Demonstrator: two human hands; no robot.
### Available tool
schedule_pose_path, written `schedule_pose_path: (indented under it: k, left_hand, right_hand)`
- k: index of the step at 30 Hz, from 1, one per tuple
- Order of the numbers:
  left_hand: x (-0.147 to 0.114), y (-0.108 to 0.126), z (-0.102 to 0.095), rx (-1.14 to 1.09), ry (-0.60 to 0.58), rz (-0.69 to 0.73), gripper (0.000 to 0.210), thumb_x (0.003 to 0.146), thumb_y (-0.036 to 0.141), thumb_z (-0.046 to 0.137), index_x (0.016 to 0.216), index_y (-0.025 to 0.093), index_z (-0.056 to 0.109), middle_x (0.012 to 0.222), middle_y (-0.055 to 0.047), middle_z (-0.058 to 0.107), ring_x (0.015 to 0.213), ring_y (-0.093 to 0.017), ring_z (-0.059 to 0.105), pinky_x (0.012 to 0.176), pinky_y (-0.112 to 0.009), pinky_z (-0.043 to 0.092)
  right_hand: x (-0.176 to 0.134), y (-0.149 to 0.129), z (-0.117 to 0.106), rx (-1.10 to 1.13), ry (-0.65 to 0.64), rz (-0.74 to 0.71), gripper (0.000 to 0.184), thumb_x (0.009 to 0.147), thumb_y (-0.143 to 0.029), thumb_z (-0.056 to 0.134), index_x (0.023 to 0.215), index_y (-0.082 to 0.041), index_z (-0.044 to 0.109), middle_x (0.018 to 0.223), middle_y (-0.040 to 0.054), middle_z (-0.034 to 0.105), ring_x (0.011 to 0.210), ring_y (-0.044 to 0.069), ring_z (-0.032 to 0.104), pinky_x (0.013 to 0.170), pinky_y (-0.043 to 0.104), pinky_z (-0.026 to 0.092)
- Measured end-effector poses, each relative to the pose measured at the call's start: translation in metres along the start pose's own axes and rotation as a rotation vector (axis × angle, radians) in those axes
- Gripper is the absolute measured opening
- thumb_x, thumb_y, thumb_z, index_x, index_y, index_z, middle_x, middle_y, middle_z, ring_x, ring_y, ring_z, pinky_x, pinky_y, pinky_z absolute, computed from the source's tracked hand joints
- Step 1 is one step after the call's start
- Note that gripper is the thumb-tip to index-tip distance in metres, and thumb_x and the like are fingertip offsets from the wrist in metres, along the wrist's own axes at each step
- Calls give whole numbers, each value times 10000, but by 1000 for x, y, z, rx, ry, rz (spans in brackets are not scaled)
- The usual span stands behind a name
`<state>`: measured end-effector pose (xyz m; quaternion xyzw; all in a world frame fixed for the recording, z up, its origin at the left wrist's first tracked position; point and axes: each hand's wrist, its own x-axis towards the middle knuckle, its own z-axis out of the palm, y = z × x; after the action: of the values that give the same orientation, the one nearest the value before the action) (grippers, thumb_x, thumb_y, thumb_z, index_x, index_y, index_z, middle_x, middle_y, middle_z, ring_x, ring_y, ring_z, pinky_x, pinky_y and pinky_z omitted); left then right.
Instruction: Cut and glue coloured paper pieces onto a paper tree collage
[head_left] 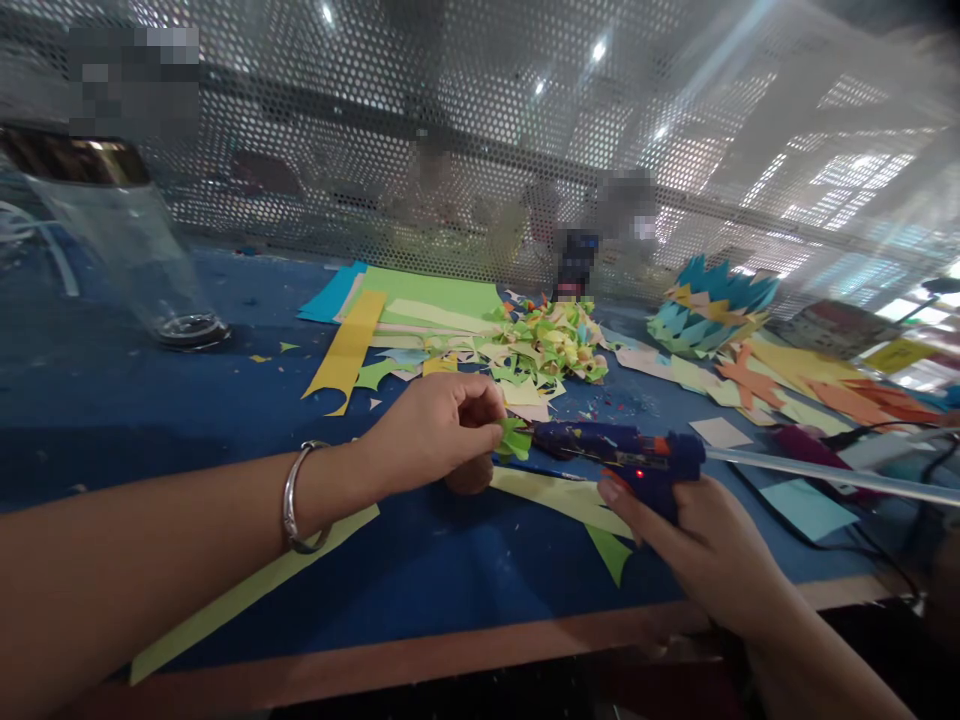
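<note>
My right hand [720,540] is wrapped round the grip of a dark blue hot glue gun [615,448], whose small red light glows. A long clear glue stick [825,473] sticks out of its back end. The nozzle points left and meets, or nearly meets, a small green paper piece [514,440]. That piece is pinched between the thumb and fingers of my left hand [442,430], which wears a silver bangle at the wrist. Under the left hand sits a brown rounded object [471,474], mostly hidden. A thin blue stick [540,469] lies just below the gun.
Behind the hands is a heap of small paper pieces [559,340]. Coloured sheets [427,290] and a yellow strip [349,345] lie left of it. A glass bottle [142,240] stands far left. A blue paper crown [709,305] and cables [795,525] are right. Perforated metal [315,120] rises behind.
</note>
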<state>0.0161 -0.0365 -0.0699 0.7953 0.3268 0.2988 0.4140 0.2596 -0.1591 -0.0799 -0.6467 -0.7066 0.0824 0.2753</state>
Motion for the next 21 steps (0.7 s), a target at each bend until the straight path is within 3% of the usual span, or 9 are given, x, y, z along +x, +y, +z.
schedule_pose_path:
  k: [7, 16, 21]
  left_hand:
    - [0, 0, 0, 18, 3, -1, 26, 777, 204, 649, 776, 179, 657, 661, 26, 631, 603, -99, 550, 569, -217, 418]
    - [1, 2, 0, 28, -6, -10, 51, 768, 222, 659, 782, 176, 676, 664, 20, 647, 604, -107, 566, 563, -219, 415]
    - [1, -2, 0, 22, -16, 6, 37, 773, 207, 661, 791, 177, 674, 668, 23, 650, 602, -99, 562, 559, -210, 417]
  right_hand:
    - [-3, 2, 0, -54, -13, -4, 474, 970, -523, 491, 620, -209, 549, 594, -2, 582, 552, 146, 508, 545, 263, 430]
    - [-2, 0, 1, -92, 32, 8, 480, 947, -515, 523, 569, -218, 534, 517, -18, 525, 501, 142, 467, 506, 265, 394]
    - [-3, 0, 1, -108, 44, 10, 471, 947, -489, 520, 564, -217, 551, 524, -13, 560, 512, 145, 491, 520, 264, 406]
